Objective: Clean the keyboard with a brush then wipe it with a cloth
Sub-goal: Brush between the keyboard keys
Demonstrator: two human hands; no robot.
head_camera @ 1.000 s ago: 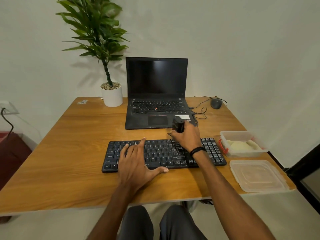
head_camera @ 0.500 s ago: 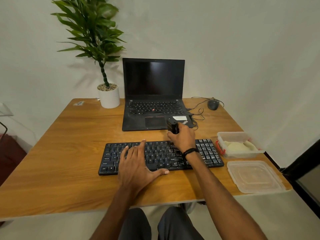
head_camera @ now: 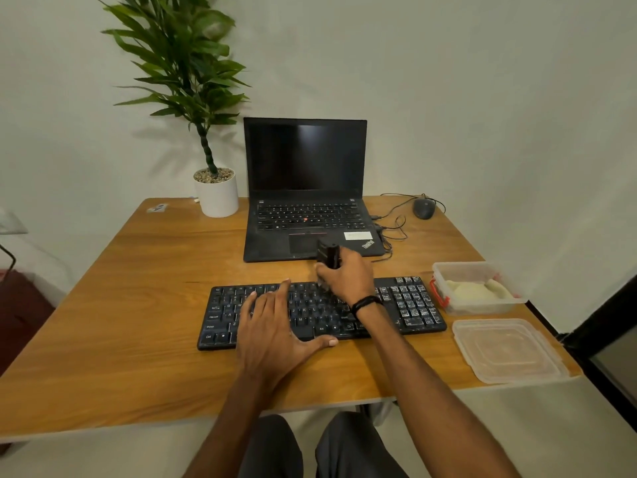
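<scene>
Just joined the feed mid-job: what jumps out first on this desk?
Front and centre, the black keyboard: the right hand grips a black brush upright at its far edge, the left hand lies flat on the keys. Behind stands an open laptop with a dark screen; right of the keyboard, a clear tub holds a pale cloth, its lid lying nearer.

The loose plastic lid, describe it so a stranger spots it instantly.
Start at the wooden desk and go to its near right corner, right of the black keyboard. The lid lies flat there; unlike the clear tub behind it, it is shallow and holds nothing.
</scene>
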